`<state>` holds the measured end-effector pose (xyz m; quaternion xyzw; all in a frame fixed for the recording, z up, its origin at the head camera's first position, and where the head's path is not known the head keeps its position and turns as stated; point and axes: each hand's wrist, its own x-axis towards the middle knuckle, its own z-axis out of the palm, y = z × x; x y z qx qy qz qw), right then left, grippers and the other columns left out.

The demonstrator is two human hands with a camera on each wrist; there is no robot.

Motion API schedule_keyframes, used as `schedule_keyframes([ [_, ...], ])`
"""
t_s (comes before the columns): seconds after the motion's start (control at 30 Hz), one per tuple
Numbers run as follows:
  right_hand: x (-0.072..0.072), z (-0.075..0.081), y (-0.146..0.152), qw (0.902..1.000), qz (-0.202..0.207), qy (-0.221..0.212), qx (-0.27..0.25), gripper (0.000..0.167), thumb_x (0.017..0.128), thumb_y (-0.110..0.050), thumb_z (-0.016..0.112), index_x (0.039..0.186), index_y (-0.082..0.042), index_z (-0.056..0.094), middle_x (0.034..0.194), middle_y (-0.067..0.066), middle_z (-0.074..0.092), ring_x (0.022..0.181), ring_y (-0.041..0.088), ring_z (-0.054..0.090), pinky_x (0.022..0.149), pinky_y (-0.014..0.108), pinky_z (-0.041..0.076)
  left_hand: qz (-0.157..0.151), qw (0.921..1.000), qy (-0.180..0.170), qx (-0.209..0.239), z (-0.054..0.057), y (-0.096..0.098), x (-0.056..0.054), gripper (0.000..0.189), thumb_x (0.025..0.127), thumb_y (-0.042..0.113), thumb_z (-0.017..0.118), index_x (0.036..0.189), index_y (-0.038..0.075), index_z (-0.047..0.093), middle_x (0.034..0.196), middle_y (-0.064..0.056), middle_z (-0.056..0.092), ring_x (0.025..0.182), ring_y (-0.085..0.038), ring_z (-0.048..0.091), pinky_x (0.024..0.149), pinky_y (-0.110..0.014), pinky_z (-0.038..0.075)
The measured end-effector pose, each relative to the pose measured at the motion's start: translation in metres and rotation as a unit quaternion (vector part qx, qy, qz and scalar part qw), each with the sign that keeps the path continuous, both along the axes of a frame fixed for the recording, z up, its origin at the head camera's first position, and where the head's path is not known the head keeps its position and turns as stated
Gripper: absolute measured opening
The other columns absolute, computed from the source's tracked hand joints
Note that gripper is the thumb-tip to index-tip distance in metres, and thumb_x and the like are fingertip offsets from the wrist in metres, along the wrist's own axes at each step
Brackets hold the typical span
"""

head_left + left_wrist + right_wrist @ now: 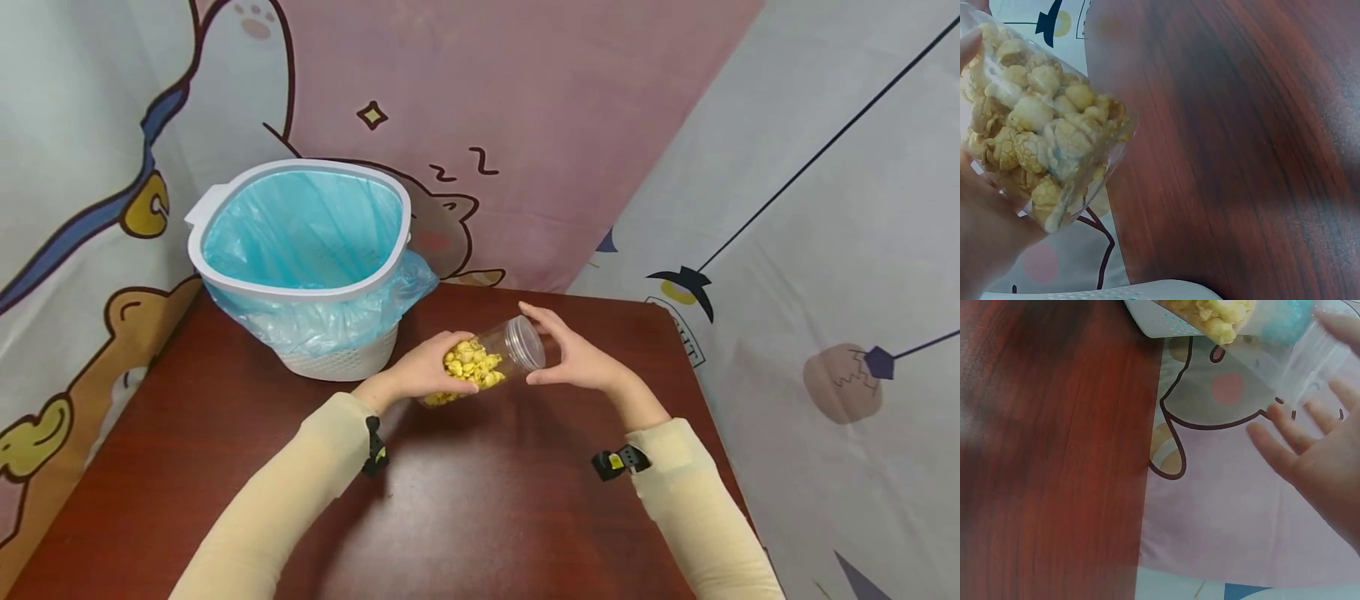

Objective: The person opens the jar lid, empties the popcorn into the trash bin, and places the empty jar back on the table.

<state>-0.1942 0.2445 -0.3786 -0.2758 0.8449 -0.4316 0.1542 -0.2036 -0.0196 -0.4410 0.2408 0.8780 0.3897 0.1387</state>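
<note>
A clear plastic jar [497, 343] partly filled with yellow popcorn [471, 362] tilts above the table, its lidded end up and to the right. My left hand [426, 367] grips the popcorn-filled lower part, thumb on the near side. In the left wrist view the jar's base and the popcorn [1035, 125] show up close. Around the clear screw lid [531, 342] my right hand [583, 357] spreads its fingers and thumb. Its extended fingers [1272, 450] appear beside the lid end in the right wrist view; whether any fingertip touches is unclear.
A white bin [341, 358] lined with a blue plastic bag [307, 225] stands at the back left of the dark red wooden table [480, 500]. Cartoon-printed curtains [540, 150] hang behind and on both sides.
</note>
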Motion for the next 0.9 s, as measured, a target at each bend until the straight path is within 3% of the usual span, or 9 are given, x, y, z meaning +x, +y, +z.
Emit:
schedule_keyframes([
  [0.1, 0.000, 0.002, -0.001, 0.9994, -0.023, -0.023, 0.008, 0.093, 0.082, -0.028, 0.071, 0.151, -0.015, 0.009, 0.148, 0.019, 0.023, 0.126, 0.039, 0.039, 0.097, 0.053, 0.040, 0.002, 0.9999, 0.003, -0.016, 0.001, 0.000, 0.000, 0.085, 0.067, 0.045, 0.079, 0.139, 0.021, 0.041, 0.124, -0.006, 0.051, 0.107, -0.021, 0.053, 0.093, -0.041, 0.044],
  [0.2, -0.001, 0.005, -0.005, 0.9974, -0.056, -0.027, 0.036, 0.083, 0.086, -0.036, 0.065, 0.148, -0.008, 0.017, 0.138, 0.022, 0.038, 0.116, 0.036, 0.048, 0.093, 0.048, 0.045, 0.004, 0.9998, 0.004, -0.021, 0.002, 0.000, 0.001, 0.084, 0.067, 0.045, 0.079, 0.138, 0.022, 0.041, 0.123, -0.006, 0.051, 0.106, -0.021, 0.053, 0.092, -0.041, 0.045],
  [0.33, -0.001, 0.008, -0.009, 0.9970, -0.049, -0.017, 0.058, 0.073, 0.085, -0.021, 0.068, 0.144, -0.006, 0.028, 0.131, 0.018, 0.044, 0.111, 0.031, 0.051, 0.089, 0.044, 0.048, 0.005, 0.9996, 0.007, -0.026, 0.002, -0.001, 0.001, 0.082, 0.067, 0.044, 0.079, 0.138, 0.023, 0.042, 0.122, -0.006, 0.051, 0.105, -0.021, 0.054, 0.091, -0.042, 0.045],
  [0.43, 0.000, 0.010, -0.009, 0.9990, -0.017, -0.017, 0.039, 0.084, 0.080, -0.012, 0.071, 0.147, -0.009, 0.021, 0.143, 0.018, 0.029, 0.123, 0.034, 0.041, 0.096, 0.051, 0.043, 0.006, 0.9995, 0.006, -0.029, 0.001, -0.002, 0.001, 0.082, 0.068, 0.044, 0.078, 0.138, 0.023, 0.041, 0.123, -0.006, 0.051, 0.106, -0.021, 0.053, 0.092, -0.042, 0.045],
  [0.53, 0.001, 0.010, -0.009, 0.9986, -0.020, -0.025, 0.042, 0.091, 0.082, -0.019, 0.071, 0.150, -0.012, 0.012, 0.149, 0.018, 0.019, 0.130, 0.036, 0.034, 0.099, 0.053, 0.039, 0.006, 0.9997, 0.001, -0.024, 0.001, -0.002, 0.001, 0.081, 0.068, 0.043, 0.079, 0.138, 0.022, 0.041, 0.123, -0.007, 0.051, 0.107, -0.022, 0.053, 0.093, -0.043, 0.045],
  [0.7, 0.000, 0.008, -0.010, 0.9946, -0.064, -0.041, 0.071, 0.082, 0.086, -0.036, 0.065, 0.147, -0.007, 0.019, 0.137, 0.019, 0.035, 0.121, 0.034, 0.042, 0.093, 0.045, 0.046, 0.005, 0.9999, 0.003, -0.016, 0.003, -0.002, 0.002, 0.081, 0.068, 0.044, 0.078, 0.137, 0.022, 0.042, 0.121, -0.006, 0.052, 0.106, -0.021, 0.053, 0.092, -0.042, 0.045],
  [0.9, -0.001, 0.005, -0.009, 0.9971, -0.053, -0.024, 0.048, 0.072, 0.084, -0.019, 0.069, 0.142, -0.005, 0.029, 0.129, 0.018, 0.043, 0.113, 0.032, 0.048, 0.087, 0.042, 0.048, 0.005, 0.9999, -0.001, -0.016, 0.004, -0.002, 0.002, 0.082, 0.068, 0.044, 0.078, 0.138, 0.021, 0.042, 0.121, -0.006, 0.052, 0.106, -0.021, 0.053, 0.092, -0.042, 0.045],
])
